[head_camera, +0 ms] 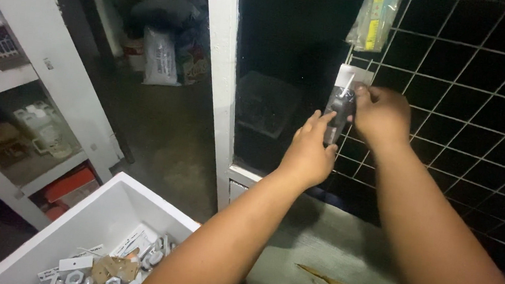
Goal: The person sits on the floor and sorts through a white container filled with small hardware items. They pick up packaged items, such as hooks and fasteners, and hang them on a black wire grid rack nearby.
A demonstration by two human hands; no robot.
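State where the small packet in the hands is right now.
In the head view, the packet is right of centre, held by both hands against the wire grid, just right of the white post.

A small shop: packaged goods hang on a wire display grid [470, 88] beside stocked shelves [16, 133].

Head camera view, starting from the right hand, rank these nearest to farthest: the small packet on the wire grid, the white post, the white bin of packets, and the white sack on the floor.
1. Small packet, pinched by the right hand on the wire grid.
2. White post, to the left.
3. White bin, lower left.
4. White sack, far upper left on the floor.
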